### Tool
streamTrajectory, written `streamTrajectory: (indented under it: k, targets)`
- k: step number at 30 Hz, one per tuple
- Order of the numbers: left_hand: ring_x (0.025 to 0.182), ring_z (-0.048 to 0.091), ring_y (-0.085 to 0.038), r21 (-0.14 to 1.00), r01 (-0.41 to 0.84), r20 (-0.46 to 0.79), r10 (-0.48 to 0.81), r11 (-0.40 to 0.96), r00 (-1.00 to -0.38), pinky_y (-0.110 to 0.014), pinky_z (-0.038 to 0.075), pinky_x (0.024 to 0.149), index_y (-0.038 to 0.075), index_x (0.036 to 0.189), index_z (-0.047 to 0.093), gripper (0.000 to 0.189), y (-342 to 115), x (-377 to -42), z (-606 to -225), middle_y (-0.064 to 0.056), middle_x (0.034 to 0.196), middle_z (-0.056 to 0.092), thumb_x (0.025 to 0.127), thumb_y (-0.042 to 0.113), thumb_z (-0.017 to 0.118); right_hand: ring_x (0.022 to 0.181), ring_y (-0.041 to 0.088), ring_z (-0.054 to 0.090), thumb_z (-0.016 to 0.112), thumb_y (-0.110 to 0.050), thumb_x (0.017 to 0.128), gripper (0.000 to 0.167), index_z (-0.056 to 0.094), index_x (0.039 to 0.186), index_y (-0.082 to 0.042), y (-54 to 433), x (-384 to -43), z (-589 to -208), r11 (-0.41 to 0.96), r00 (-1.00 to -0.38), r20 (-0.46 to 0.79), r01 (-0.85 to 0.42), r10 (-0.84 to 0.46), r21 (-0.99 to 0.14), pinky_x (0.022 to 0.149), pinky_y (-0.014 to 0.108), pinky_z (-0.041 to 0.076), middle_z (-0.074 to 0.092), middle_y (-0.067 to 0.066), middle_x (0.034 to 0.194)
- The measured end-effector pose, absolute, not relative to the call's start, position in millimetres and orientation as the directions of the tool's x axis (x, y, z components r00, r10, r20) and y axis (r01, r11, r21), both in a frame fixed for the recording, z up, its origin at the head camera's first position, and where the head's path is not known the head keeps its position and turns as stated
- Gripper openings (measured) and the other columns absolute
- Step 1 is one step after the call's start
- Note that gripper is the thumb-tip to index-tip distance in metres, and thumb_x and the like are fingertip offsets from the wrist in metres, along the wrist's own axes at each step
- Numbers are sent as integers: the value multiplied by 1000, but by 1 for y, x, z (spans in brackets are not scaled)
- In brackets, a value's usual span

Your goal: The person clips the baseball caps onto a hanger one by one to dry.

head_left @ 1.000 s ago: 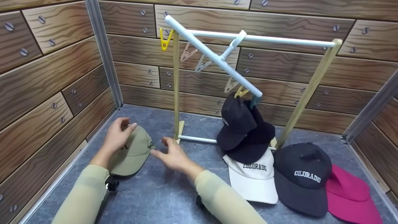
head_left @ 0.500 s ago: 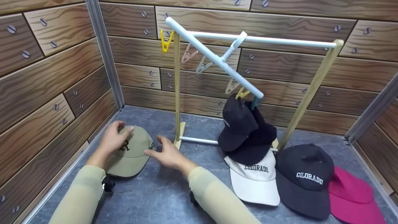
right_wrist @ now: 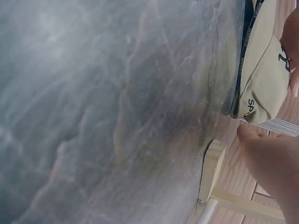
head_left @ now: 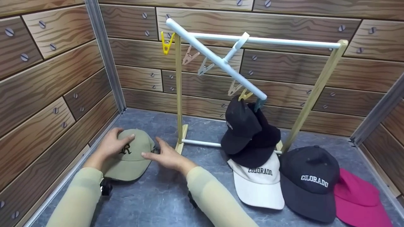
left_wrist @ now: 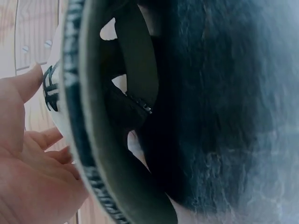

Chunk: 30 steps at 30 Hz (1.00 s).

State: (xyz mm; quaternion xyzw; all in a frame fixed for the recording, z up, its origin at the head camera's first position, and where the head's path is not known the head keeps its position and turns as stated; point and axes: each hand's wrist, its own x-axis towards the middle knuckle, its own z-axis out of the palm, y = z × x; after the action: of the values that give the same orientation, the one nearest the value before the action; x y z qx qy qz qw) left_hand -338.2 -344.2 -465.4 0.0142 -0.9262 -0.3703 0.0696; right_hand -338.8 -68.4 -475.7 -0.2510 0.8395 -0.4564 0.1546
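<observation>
An olive-green baseball cap [head_left: 135, 146] sits on the grey surface with its brim toward me. My left hand [head_left: 110, 145] lies along its left side, thumb over the crown beside the dark embroidery. On the other side, my right hand [head_left: 170, 156] spreads its thumb and fingers, the thumb tip overlapping the cap's right edge. In the left wrist view, the left hand [left_wrist: 37, 172] reaches past the cap's front, and the sweatband and back strap [left_wrist: 138, 56] show inside. The right wrist view has the right hand [right_wrist: 271, 163] close to the cap's lettered side [right_wrist: 261, 93].
A rack of wooden posts [head_left: 178, 88] carries a slanted white hanger bar [head_left: 217, 58] with several clips. Two black caps [head_left: 241, 126] hang from its near end. A white cap [head_left: 260, 186], a dark Colorado cap [head_left: 311, 179] and a magenta cap [head_left: 359, 198] lie at right.
Both hands have shifted slightly left and down; the right hand has come closer to the olive-green cap. More of the cap's front embroidery shows as the left hand moves aside.
</observation>
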Motion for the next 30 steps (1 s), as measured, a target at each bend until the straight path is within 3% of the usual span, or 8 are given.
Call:
streamTrajectory:
  k: [9,22,27,30]
  targets:
    - [145,46,-59,704,14,105,-85,710,-991,-70,36,122,-16,161,37,91,-347,-341,-466,-43,157,45,110,55,65,166,34,29,68,-70,100,110,20,177,-6,-74,-336,-472,451,-822,-41,-270,-568,-850,133,51,26,28,17,181]
    - [151,41,-56,753,41,130,-87,657,-988,-69,32,125,-14,160,44,81,-336,-339,-459,-40,162,44,112,47,66,164,33,35,69,-69,100,110,23,176,-4,-74,-338,-470,450,-833,-34,-264,-553,-853,132,48,30,34,17,179]
    - [143,52,-49,793,66,125,-56,606,-991,-66,41,119,-9,157,51,71,-331,-336,-459,-33,157,52,114,45,64,159,31,44,70,-67,101,108,24,176,-4,-77,-337,-471,432,-849,-45,-222,-526,-874,129,48,36,43,16,174]
    - [133,60,-45,793,98,149,-36,601,-988,-62,47,112,-8,152,57,63,-329,-335,-458,-31,148,60,114,42,65,149,31,56,71,-64,102,104,28,174,-2,-79,-337,-471,419,-866,-31,-210,-499,-884,123,49,44,55,17,163]
